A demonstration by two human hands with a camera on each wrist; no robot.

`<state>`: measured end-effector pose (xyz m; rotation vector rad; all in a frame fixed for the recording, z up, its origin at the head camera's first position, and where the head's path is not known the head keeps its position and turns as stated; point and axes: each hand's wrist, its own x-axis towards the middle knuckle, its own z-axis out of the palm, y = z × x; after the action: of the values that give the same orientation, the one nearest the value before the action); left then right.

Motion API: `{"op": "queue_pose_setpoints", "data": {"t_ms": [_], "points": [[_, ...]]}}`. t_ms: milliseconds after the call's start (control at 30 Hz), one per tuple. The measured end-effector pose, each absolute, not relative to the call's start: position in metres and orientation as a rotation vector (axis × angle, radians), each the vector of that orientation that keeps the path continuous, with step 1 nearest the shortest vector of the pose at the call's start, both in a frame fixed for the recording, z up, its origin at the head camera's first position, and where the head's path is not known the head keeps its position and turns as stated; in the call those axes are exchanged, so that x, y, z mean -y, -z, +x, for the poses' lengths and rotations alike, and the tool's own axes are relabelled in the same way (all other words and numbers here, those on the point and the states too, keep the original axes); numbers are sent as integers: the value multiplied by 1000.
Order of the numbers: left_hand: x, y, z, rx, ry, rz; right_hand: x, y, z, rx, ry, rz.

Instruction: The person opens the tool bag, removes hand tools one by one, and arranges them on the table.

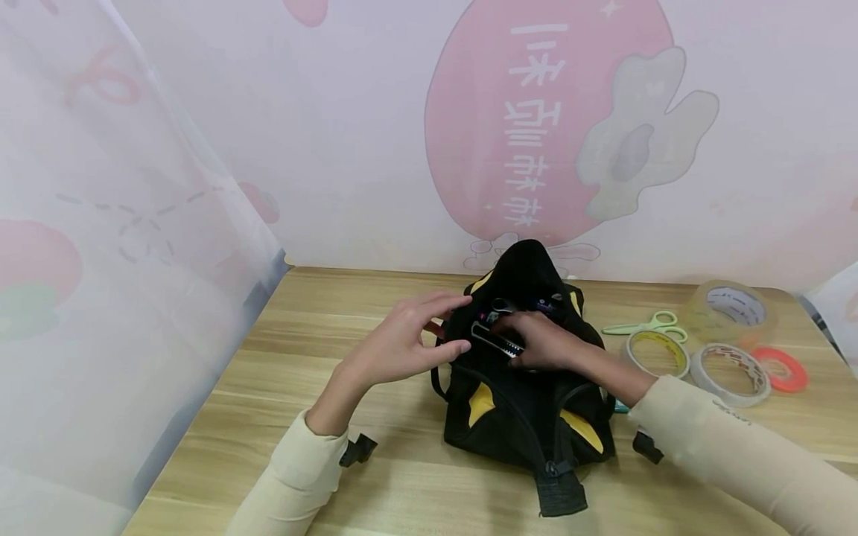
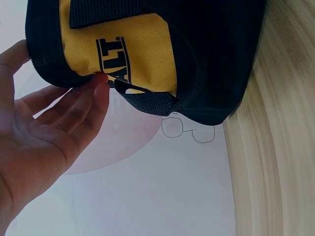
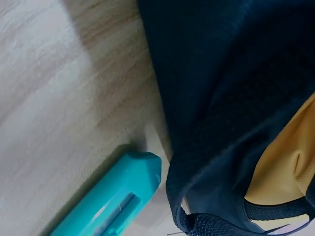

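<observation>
A black and yellow tool bag (image 1: 496,417) stands unzipped on the table, its top flap raised at the back. My right hand (image 1: 546,342) reaches into its mouth, holding a dark utility knife (image 1: 492,339) with a pale-edged end and a ridged strip between thumb and fingers. Behind the knife, a few small items lie inside, partly hidden. My left hand (image 1: 409,335) is at the bag's left rim, fingers extended and spread from the thumb. In the left wrist view its fingertips (image 2: 101,81) touch the bag's yellow side panel (image 2: 147,49).
Right of the bag lie green scissors (image 1: 646,326), a clear tape roll (image 1: 704,316), two pale tape rolls, one being a white roll (image 1: 700,372), and a red tape roll (image 1: 794,370). A teal cutter (image 3: 113,196) lies close beside the bag. A printed curtain (image 1: 362,149) hangs behind the table.
</observation>
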<state>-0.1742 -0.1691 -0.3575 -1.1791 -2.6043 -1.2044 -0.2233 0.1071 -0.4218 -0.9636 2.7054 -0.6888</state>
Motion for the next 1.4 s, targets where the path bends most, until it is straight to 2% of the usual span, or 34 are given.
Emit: {"op": "queue_pose_setpoints", "data": {"t_ms": [500,1400], "points": [[168,355,-172,2612,1212,-1173,-107,412,-217,-2683,774,-781],[167,355,-174,2623,1213,-1167,-158,333,-175,-2741,1136,-769]]}}
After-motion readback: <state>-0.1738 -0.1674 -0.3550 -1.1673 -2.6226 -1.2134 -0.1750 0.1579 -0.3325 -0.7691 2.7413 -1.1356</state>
